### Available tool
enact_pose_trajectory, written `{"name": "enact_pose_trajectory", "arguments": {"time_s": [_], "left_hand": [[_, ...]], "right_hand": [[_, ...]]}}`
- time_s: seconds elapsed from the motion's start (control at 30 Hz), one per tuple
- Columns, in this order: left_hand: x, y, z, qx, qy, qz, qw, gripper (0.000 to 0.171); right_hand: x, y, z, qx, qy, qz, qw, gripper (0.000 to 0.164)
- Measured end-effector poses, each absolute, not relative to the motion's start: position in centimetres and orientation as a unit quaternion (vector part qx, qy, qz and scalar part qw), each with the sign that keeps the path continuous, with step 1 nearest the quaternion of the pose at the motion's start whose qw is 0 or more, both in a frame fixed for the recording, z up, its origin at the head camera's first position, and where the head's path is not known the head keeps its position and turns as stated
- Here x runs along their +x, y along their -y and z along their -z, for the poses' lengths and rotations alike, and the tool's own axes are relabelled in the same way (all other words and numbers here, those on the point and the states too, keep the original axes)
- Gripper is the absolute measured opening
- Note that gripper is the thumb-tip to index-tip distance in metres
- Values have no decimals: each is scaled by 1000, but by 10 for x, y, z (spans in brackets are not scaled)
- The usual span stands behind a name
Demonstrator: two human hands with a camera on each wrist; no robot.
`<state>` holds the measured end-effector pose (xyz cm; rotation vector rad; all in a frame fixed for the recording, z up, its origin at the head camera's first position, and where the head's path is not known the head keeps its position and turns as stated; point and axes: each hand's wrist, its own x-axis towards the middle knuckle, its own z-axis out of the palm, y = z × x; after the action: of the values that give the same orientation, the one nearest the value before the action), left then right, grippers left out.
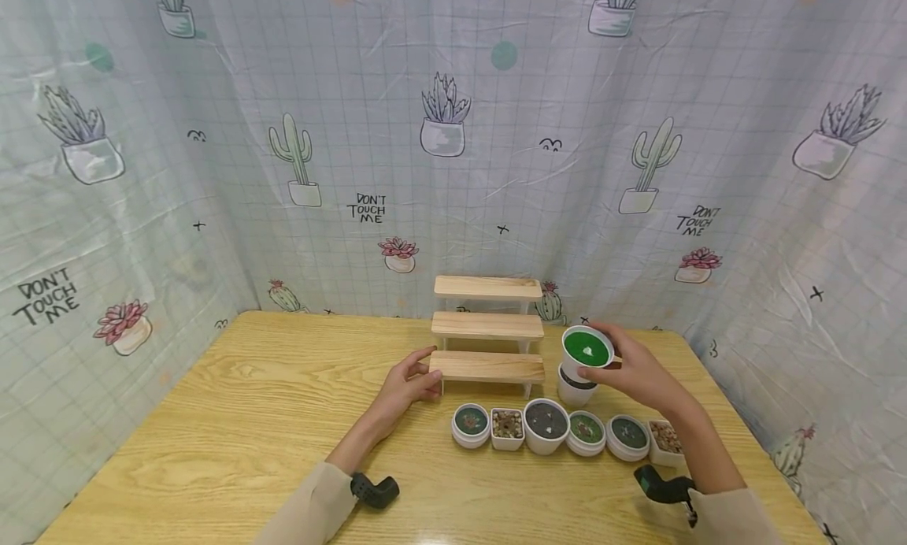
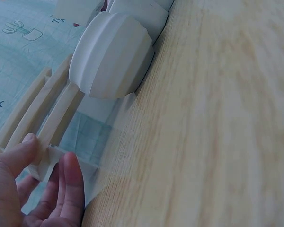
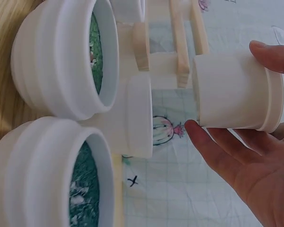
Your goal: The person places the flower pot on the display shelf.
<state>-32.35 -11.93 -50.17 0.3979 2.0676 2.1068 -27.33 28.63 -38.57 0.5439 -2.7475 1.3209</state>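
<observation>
A pale gridded curtain (image 1: pixel 510 175) fills the far side and both flanks, cut off at the top; its printed lettering reads "DON'T TOUCH ME" in three places. In front is the wood-grain table (image 1: pixel 283 387), its near edge out of view. Right of the table's middle stands a three-tier stand (image 1: pixel 487 324), its long axis left to right, boards rising toward the far side. The right hand (image 1: pixel 634 368), partly cropped in its wrist view, grips a green-filled pot (image 1: pixel 588 348) between thumb and fingers. The left hand (image 1: pixel 405 383) pinches the left end of the stand's lowest board, thumb on top; whether its other fingertips touch the clear leg is hard to say. The gripped pot is upright, long axis vertical, mouth up, raised just right of the stand and apart from the white pot (image 1: pixel 577 391) below, whose top it partly hides. A row of small pots (image 1: pixel 546 435) runs left to right on the near side, the rightmost partly covered by the right forearm.
</observation>
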Motion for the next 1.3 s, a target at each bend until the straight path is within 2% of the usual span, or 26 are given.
{"name": "enact_pose_trajectory", "arguments": {"time_s": [1.3], "left_hand": [[-321, 119, 500, 138, -691, -705, 77, 66]], "right_hand": [[-312, -222, 348, 225, 896, -382, 24, 81]]}}
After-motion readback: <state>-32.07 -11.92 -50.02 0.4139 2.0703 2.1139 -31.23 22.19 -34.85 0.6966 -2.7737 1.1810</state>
